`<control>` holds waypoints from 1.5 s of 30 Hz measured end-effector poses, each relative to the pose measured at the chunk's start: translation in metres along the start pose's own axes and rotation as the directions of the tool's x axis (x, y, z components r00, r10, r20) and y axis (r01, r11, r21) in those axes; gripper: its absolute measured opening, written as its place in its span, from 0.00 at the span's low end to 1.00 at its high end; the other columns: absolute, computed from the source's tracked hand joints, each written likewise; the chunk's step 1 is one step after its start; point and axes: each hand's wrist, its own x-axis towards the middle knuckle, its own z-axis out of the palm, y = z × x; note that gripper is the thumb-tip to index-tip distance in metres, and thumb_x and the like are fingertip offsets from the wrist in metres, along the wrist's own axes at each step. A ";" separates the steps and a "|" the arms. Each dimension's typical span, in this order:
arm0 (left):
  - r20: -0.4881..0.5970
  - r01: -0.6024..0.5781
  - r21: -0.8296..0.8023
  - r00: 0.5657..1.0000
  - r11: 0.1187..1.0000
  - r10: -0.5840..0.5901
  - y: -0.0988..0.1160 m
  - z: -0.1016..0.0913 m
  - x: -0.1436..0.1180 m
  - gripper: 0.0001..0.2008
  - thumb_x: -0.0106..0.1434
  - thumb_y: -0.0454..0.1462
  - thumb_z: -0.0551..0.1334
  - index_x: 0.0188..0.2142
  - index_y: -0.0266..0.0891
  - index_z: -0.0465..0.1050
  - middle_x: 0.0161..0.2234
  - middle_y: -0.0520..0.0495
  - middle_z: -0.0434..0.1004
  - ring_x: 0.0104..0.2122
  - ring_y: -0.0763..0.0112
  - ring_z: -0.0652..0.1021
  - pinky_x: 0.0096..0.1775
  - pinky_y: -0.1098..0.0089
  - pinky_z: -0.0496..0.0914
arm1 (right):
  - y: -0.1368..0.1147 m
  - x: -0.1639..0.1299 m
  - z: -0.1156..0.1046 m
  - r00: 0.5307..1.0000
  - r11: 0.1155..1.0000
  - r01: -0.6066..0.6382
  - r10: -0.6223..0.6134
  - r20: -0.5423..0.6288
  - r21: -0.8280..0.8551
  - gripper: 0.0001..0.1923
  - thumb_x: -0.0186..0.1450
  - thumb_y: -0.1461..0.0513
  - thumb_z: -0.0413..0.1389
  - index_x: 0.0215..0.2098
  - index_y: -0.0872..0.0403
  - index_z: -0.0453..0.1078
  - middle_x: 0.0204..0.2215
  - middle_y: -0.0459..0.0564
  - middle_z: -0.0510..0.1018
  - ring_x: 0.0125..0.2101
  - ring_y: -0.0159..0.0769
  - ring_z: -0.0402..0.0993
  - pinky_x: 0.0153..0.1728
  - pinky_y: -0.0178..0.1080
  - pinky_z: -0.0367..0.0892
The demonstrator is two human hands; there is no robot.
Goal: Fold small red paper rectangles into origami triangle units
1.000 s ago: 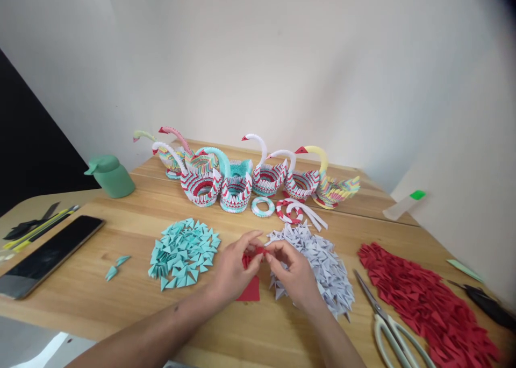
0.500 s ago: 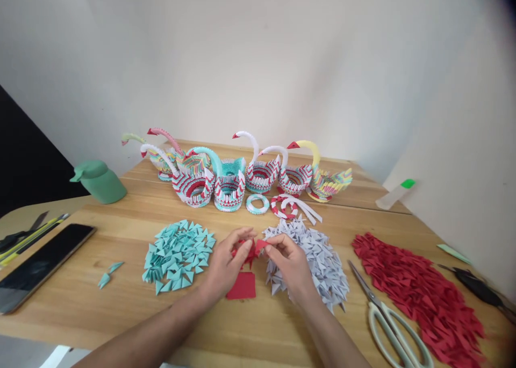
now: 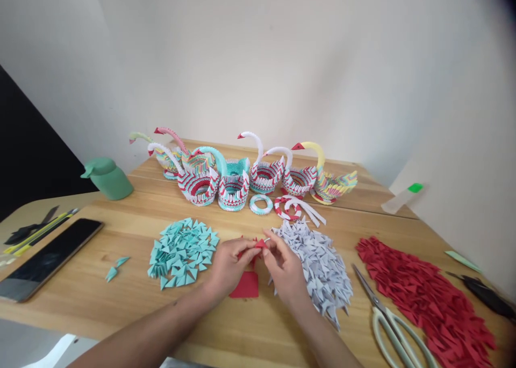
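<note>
Both hands are up over the middle of the desk [image 3: 121,303], working one small red paper piece [image 3: 260,243] between them. My left hand [image 3: 229,266] pinches its left end with fingers curled in tight; my right hand [image 3: 284,268] pinches the right end, thumb and forefinger closed on it. Neither hand is spread open, and both are clamped on the same piece, held just above the desk so I can see the fold.

A flat red paper square [image 3: 245,285] lies on the desk directly under my hands, between the wrists. It's within reach, and I can't tell if either hand touches it.

The layout is sorted by colour, which keeps picking simple:
- teal folded triangles [image 3: 183,252] in a round pile just left of my left hand
- white folded triangles [image 3: 318,266] in a pile touching my right hand's side, partly under it
- red folded triangles [image 3: 423,298] in a long pile, well apart on the right

Scissors [image 3: 393,327] lie between the white and red piles, blades pointing away from me.

The finished paper swans [image 3: 242,174] are lined up at the back near the wall, clear of the work zone, with two small paper rings [image 3: 274,205] in front of them. A phone [image 3: 48,257] and a green dispenser [image 3: 108,178] sit far left, out of the way.
</note>
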 end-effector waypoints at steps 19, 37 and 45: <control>0.173 0.246 -0.395 0.966 0.885 -0.192 0.009 -0.006 0.008 0.15 0.54 0.46 0.64 0.24 0.34 0.72 0.21 0.49 0.75 0.21 0.76 0.71 0.25 0.76 0.63 | -0.012 0.006 -0.009 0.966 0.895 -0.254 0.218 0.139 0.366 0.15 0.59 0.51 0.60 0.33 0.55 0.73 0.23 0.46 0.73 0.25 0.33 0.68 0.30 0.36 0.65; 0.167 0.223 -0.427 0.972 0.876 -0.166 0.009 -0.008 0.008 0.14 0.55 0.45 0.64 0.25 0.34 0.71 0.21 0.50 0.73 0.21 0.76 0.69 0.26 0.75 0.62 | -0.010 0.006 -0.011 0.980 0.956 -0.175 0.146 0.135 0.234 0.13 0.60 0.53 0.60 0.31 0.55 0.72 0.23 0.46 0.74 0.25 0.33 0.68 0.29 0.34 0.63; 0.215 0.280 -0.545 0.958 0.790 -0.191 0.013 -0.008 0.008 0.18 0.53 0.48 0.67 0.24 0.33 0.71 0.21 0.50 0.74 0.20 0.78 0.70 0.25 0.76 0.63 | -0.012 0.004 -0.011 0.968 0.916 -0.228 0.177 0.177 0.331 0.13 0.59 0.53 0.61 0.30 0.55 0.72 0.23 0.46 0.75 0.24 0.31 0.67 0.28 0.34 0.63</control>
